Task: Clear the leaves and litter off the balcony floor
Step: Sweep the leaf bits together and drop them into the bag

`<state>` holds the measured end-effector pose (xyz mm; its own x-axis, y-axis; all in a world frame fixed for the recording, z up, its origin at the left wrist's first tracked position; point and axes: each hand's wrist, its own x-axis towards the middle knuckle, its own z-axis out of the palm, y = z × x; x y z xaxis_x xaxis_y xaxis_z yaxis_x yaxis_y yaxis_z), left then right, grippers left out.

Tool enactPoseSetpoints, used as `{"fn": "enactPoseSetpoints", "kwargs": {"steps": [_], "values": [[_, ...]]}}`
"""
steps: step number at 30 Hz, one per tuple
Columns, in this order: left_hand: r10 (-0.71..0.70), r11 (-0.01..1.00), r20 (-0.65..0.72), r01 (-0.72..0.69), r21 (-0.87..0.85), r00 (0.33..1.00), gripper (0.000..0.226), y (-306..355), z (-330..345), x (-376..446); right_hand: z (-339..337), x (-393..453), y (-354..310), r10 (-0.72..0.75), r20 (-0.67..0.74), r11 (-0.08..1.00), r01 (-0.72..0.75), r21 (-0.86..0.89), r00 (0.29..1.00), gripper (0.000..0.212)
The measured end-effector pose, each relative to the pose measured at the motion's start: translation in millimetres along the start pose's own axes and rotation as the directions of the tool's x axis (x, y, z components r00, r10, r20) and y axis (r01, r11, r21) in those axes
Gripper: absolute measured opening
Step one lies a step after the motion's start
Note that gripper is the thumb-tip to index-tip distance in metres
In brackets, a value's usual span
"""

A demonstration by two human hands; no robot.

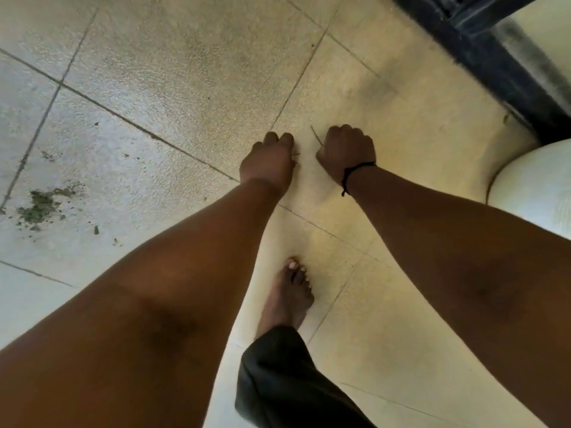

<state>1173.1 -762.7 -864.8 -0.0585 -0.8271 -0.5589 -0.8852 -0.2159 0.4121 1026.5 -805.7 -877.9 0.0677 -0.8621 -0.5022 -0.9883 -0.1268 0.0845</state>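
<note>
Both my arms reach down to the beige tiled balcony floor (185, 72). My right hand (346, 152), with a black cord on its wrist, is curled into a fist and grips a thin dry twig (316, 135) that pokes out toward the upper left. My left hand (270, 159) sits just beside it, fingers curled down against the tile, with a fine strand (297, 154) sticking out from under it. A patch of greenish leaf crumbs and dirt (40, 205) lies on the floor far to the left, with small specks scattered around it.
A dark frame or rail (506, 57) runs along the top right corner. A rounded white object (534, 186) stands at the right edge. My bare foot (290, 295) and a dark trouser leg (284, 381) are below the hands.
</note>
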Motion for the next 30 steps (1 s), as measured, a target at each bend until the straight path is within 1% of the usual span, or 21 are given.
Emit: {"fn": "enactPoseSetpoints", "kwargs": {"steps": [2,4,6,8,11,13,15,16,17,18,20,22,24,25,26,27,28,29,30], "values": [[0.0,0.997,0.003,0.0,0.073,1.0,0.026,-0.6,4.5,8.5,1.7,0.5,5.8,-0.044,-0.004,0.999,0.044,-0.024,0.999,0.029],[0.042,0.99,0.005,-0.042,0.137,0.999,0.025,-1.2,6.2,13.7,1.9,-0.9,11.2,-0.05,-0.012,0.999,0.05,0.007,0.999,0.027],[0.092,0.975,0.029,-0.096,0.202,0.995,0.028,-1.9,4.9,16.3,1.2,-4.8,12.7,0.003,-0.062,0.997,0.002,0.08,0.998,0.023],[0.084,0.967,0.069,-0.098,0.237,0.994,0.03,0.2,1.9,16.4,-0.4,-11.9,11.9,0.092,-0.075,0.981,-0.077,0.178,0.993,0.018],[0.031,0.96,0.113,-0.062,0.273,0.993,0.034,7.8,-1.9,13.6,-3.8,-24.1,9.3,0.182,0.007,0.931,-0.175,0.321,0.983,0.01],[-0.003,0.969,0.111,-0.024,0.246,0.994,0.036,7.6,-4.9,12.7,-4.6,-32.2,4.8,0.19,0.054,0.896,-0.196,0.399,0.98,0.014],[-0.076,0.991,0.079,0.067,0.113,0.994,0.032,0.3,-7.2,8.1,-6.2,-40.3,-3.8,0.175,0.093,0.819,-0.197,0.538,0.98,0.015],[-0.132,0.991,0.061,0.132,0.002,0.989,0.029,-6.7,-10.4,1.5,-8.0,-44.5,-10.3,0.161,0.098,0.76,-0.186,0.623,0.982,0.018],[-0.181,0.975,0.056,0.187,-0.124,0.982,0.025,-13.7,-11.4,-9.2,-8.2,-51.0,-16.0,0.158,0.098,0.693,-0.181,0.698,0.983,0.025],[-0.211,0.945,0.041,0.214,-0.249,0.977,0.022,-24.3,-14.9,-22.1,-11.1,-56.5,-25.8,0.161,0.101,0.625,-0.18,0.759,0.982,0.032],[-0.222,0.873,-0.007,0.196,-0.446,0.975,0.013,-43.0,-21.5,-56.8,-14.4,-71.1,-45.1,0.159,0.139,0.508,-0.202,0.837,0.977,0.035],[-0.273,0.804,-0.075,0.185,-0.565,0.959,0.006,-65.9,-41.5,-92.5,-25.8,-84.8,-76.5,0.144,0.181,0.418,-0.226,0.88,0.973,0.034],[-0.377,0.725,-0.133,0.202,-0.658,0.917,0.011,-85.4,-72.0,-115.2,-45.1,-91.8,-116.2,0.16,0.196,0.36,-0.242,0.901,0.967,0.029],[-0.43,0.666,-0.15,0.201,-0.718,0.89,0.013,-89.7,-91.4,-121.0,-59.3,-94.8,-135.2,0.176,0.191,0.33,-0.24,0.913,0.966,0.023],[-0.468,0.611,-0.183,0.167,-0.774,0.864,0.013,-96.3,-122.0,-122.9,-82.5,-94.4,-161.0,0.176,0.152,0.288,-0.199,0.937,0.973,0.017],[-0.483,0.577,-0.242,0.098,-0.811,0.842,0.012,-98.3,-154.0,-122.1,-108.3,-95.0,-182.6,0.168,0.084,0.238,-0.124,0.963,0.982,0.013],[-0.472,0.59,-0.357,-0.012,-0.807,0.806,0.011,-104.9,-196.3,-117.5,-144.5,-91.8,-210.4,0.149,-0.03,0.196,0.0,0.981,0.988,0.012],[-0.428,0.629,-0.488,-0.136,-0.765,0.761,0.011,-106.6,-235.4,-112.8,-178.3,-88.0,-231.3,0.131,-0.183,0.174,0.159,0.972,0.974,0.009],[-0.381,0.665,-0.61,-0.252,-0.703,0.695,0.013,-109.3,-274.3,-104.8,-212.8,-81.3,-251.7,0.125,-0.352,0.18,0.327,0.928,0.928,0.009]]}}
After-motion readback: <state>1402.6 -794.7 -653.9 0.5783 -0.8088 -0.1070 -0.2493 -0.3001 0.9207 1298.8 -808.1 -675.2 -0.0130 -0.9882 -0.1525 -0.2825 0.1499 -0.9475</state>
